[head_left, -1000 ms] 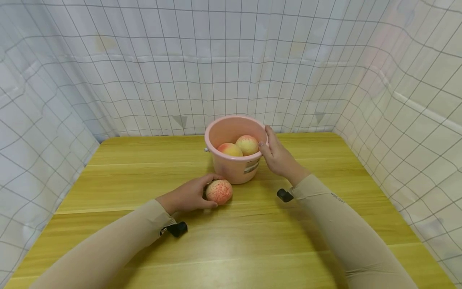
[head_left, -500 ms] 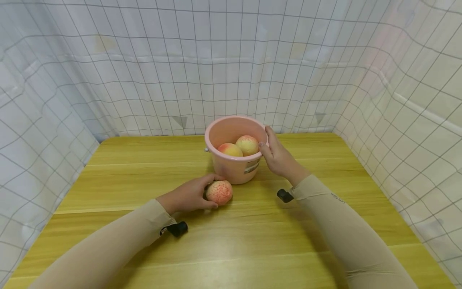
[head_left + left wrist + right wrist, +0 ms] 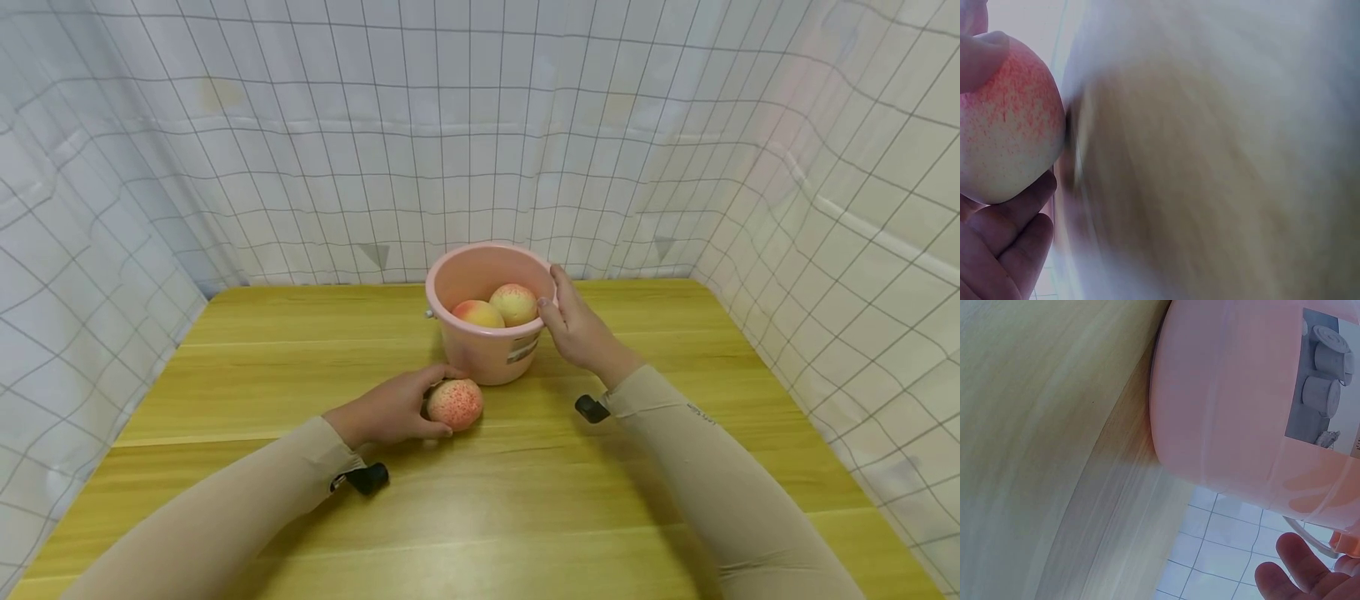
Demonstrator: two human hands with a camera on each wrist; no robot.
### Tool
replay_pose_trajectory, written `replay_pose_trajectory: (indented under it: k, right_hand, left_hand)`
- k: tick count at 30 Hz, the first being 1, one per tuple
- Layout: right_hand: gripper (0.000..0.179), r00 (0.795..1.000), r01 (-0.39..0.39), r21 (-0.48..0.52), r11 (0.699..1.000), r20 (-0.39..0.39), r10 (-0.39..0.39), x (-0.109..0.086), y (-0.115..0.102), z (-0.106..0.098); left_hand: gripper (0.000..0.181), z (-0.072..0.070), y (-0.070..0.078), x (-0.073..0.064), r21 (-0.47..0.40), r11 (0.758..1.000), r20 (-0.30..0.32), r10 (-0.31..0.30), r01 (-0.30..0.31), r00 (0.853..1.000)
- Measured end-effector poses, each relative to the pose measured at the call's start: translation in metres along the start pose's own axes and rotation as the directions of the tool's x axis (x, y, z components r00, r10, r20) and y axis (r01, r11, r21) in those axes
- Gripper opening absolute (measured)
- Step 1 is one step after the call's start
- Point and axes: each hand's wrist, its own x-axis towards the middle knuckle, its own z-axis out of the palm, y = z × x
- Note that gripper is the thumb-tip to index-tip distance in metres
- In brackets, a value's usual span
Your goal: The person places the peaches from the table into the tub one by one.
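A pink bucket [image 3: 487, 357] stands upright toward the back of the table, with two yellow-red peaches [image 3: 514, 304] inside. My right hand [image 3: 585, 329] grips its right rim, thumb on the near side. In the right wrist view, fingertips [image 3: 1300, 559] show near the bucket's wire handle [image 3: 1310, 537]. In front of the bucket, my left hand [image 3: 397, 407] holds a red-speckled peach [image 3: 455, 404] from the left, thumb and fingers around it. The left wrist view shows this peach [image 3: 1016, 131] between the thumb above and the curled fingers [image 3: 1022, 231] below.
The wooden table [image 3: 465, 517] has white grid-patterned curtains [image 3: 480, 142] at its back and sides. A printed label [image 3: 1325, 381] is stuck on the bucket's side. Small black wrist cameras [image 3: 369, 478] hang under both sleeves.
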Motion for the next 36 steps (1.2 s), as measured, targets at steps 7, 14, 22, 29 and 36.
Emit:
replay_pose_trajectory:
  k: [7,14,22,29,36]
  right_hand:
    - [0.071,1.0,-0.003,0.009,1.0,-0.001,0.003,-0.001,-0.001,0.0]
    - [0.072,1.0,-0.004,-0.003,1.0,-0.005,0.004,0.0,0.001,0.001]
    - [0.072,1.0,-0.009,-0.008,1.0,-0.005,0.009,0.0,0.0,0.001]
    - [0.072,1.0,-0.009,-0.017,1.0,-0.002,0.009,0.0,0.0,0.0]
    - [0.071,1.0,-0.01,-0.02,1.0,-0.005,0.01,0.0,-0.001,0.0]
  left_hand:
    - [0.068,-0.001,0.004,-0.002,-0.01,1.0,0.001,-0.006,0.007,1.0]
    - [0.069,-0.003,0.007,-0.003,-0.017,1.0,-0.006,0.013,-0.013,1.0]
    - [0.07,-0.006,0.009,-0.004,-0.016,1.0,-0.008,0.021,-0.021,1.0]
    - [0.071,-0.008,0.012,-0.006,0.012,0.999,-0.021,0.037,-0.037,0.999]
    - [0.07,-0.011,0.017,-0.008,0.029,0.998,-0.043,0.053,-0.051,0.998]
